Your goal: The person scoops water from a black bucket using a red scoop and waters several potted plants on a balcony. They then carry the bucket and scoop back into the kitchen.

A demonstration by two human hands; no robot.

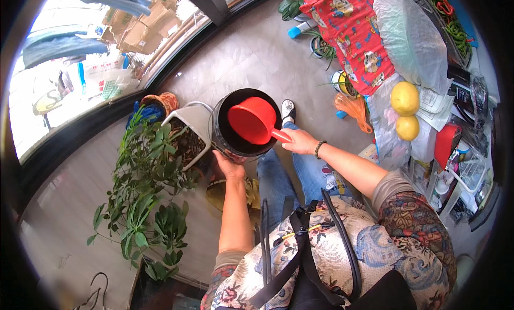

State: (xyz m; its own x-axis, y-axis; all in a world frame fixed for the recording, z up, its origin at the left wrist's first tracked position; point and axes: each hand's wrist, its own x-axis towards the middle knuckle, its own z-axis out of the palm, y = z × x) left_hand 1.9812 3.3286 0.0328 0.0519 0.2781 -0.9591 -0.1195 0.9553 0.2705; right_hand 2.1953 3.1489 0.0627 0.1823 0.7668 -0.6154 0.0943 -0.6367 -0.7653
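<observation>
My right hand [300,141] grips the handle of a red plastic water dipper [257,119]. The dipper's bowl lies within the mouth of a black bucket [225,105]. Against the bucket's lower side rests my left hand [230,165], supporting it from beneath; its fingers are partly hidden under the bucket. Just left of the bucket stands a pale square planter [204,127] with dark soil, and a leafy green plant [148,165] spreads out beside it. What the bucket holds is hidden by the dipper and shadow.
A terracotta-coloured pot [166,102] with a blue glove [148,113] stands by the glass door frame. On the right, a table bears a red patterned cloth [353,37], two yellow fruits [404,98] and clutter. Small potted plants [343,83] and an orange plastic bag [353,109] line its foot.
</observation>
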